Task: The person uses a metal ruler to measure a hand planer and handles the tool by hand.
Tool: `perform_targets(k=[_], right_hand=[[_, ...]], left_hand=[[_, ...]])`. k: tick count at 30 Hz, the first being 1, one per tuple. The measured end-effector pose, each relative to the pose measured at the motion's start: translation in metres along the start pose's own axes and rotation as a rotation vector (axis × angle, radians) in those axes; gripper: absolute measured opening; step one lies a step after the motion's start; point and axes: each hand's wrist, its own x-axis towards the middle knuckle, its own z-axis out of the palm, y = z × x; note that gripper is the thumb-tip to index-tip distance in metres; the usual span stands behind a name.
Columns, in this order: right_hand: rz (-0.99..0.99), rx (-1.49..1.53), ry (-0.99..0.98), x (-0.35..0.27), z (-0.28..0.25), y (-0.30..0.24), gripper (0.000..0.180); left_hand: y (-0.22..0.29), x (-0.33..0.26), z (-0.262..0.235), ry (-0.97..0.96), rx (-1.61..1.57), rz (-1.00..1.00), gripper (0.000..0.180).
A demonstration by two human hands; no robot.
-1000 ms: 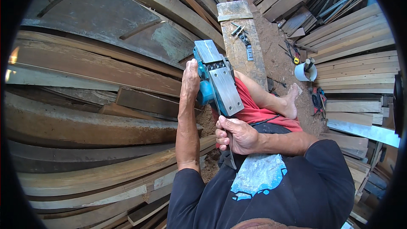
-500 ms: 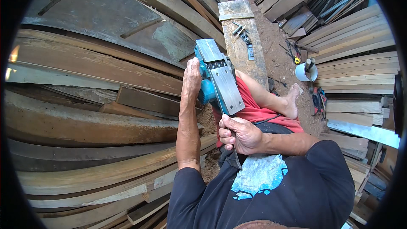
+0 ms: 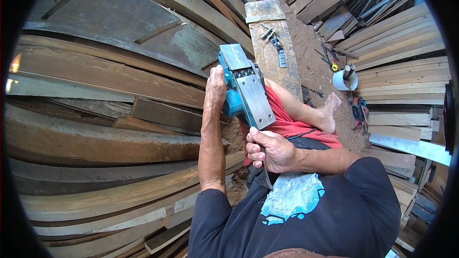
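Teal planer [image 3: 246, 88] is flipped sole-up over the lap, exposing the blade drum for access. Left hand [image 3: 215, 88] grips its body to steady it; right hand [image 3: 270, 150] clenches a thin tool [image 3: 265, 174] at the rear end.

Bright daylight fills the scene, soft and even, with only faint shadows under the stacked planks [image 3: 110, 74]. A small orange-white glare spot burns at the far left edge. The fisheye lens bends the boards strongly toward the rim, and a black vignette rings the frame. Focus is sharp at centre, softer outward.
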Motion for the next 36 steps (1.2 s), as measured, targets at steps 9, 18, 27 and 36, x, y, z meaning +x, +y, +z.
perform_targets(k=[9,18,27,36], right_hand=[[-0.003,-0.035,-0.005,-0.012,0.01,-0.006,0.029],[-0.587,-1.105,0.398,-0.064,-0.024,-0.105,0.042],[-0.569,-2.157,0.83,-0.076,-0.033,-0.133,0.046],[-0.507,-2.366,0.699,-0.068,-0.03,-0.141,0.049]], left_hand=[[0.004,-0.001,-0.003,-0.007,0.093,-0.045,0.052],[0.03,-0.009,-0.008,-0.038,0.314,-0.103,0.059],[0.028,-0.008,-0.008,-0.074,0.309,-0.111,0.055],[0.041,-0.012,-0.007,-0.031,0.352,-0.139,0.055]])
